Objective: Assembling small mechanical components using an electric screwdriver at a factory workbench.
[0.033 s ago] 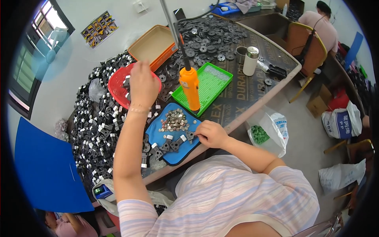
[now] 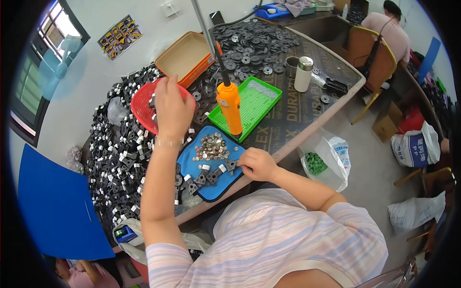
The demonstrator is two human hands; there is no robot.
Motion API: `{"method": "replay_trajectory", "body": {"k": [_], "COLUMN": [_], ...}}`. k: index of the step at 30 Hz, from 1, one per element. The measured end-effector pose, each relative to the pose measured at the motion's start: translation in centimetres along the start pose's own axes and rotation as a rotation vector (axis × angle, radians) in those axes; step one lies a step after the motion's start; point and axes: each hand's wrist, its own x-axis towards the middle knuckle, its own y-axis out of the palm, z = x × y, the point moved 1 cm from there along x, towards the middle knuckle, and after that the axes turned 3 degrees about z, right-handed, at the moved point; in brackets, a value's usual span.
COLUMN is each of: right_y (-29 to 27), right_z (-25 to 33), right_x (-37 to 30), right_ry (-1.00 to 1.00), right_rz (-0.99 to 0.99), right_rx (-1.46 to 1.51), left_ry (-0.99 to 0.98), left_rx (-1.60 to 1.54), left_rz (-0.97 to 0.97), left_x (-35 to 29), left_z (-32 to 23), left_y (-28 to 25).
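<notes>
My left hand [image 2: 171, 108] reaches out over the red round basket [image 2: 140, 106], fingers pinched on a small black part at the basket's edge. My right hand [image 2: 257, 164] rests at the near edge of the blue mat [image 2: 192, 161], fingers closed on a small black part. On the mat lie a heap of small silver discs [image 2: 211, 146] and a few black-and-white parts [image 2: 207, 175]. An orange electric screwdriver [image 2: 229, 106] hangs upright between both hands, above the mat's far edge.
A green perforated tray [image 2: 257, 101], an orange tin box [image 2: 185, 56], piles of black parts [image 2: 120, 149] and dark discs [image 2: 249, 43] cover the table. A metal cup [image 2: 303, 73] stands at right. Bags [image 2: 326, 158] lie on the floor; another person [image 2: 386, 29] sits behind.
</notes>
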Motion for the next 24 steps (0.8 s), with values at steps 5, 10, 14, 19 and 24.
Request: {"method": "replay_trajectory", "body": {"k": [5, 10, 14, 19, 24], "right_y": [1.7, 2.8, 4.0, 3.5, 3.2], "right_z": [4.1, 4.5, 6.0, 6.0, 6.8], "right_x": [-3.8, -4.4, -4.4, -4.5, -4.9], "right_ry": [-0.455, -0.399, -0.399, -0.335, -0.274], "right_rz": [0.054, 0.137, 0.213, 0.293, 0.392], "right_rx": [0.031, 0.064, 0.122, 0.130, 0.160], "left_ry": [0.540, 0.595, 0.341, 0.369, 0.339], "left_rx": [-0.381, -0.999, -1.433, -1.522, -1.546], "left_rz": [0.484, 0.585, 1.779, 1.993, 1.767], "left_x": [-5.2, -6.7, -6.4, -8.4, -8.9], "left_z": [-11.6, -17.8, -23.0, -24.1, -22.6], "left_y": [-8.3, -5.8, 0.6, 0.4, -1.3]}}
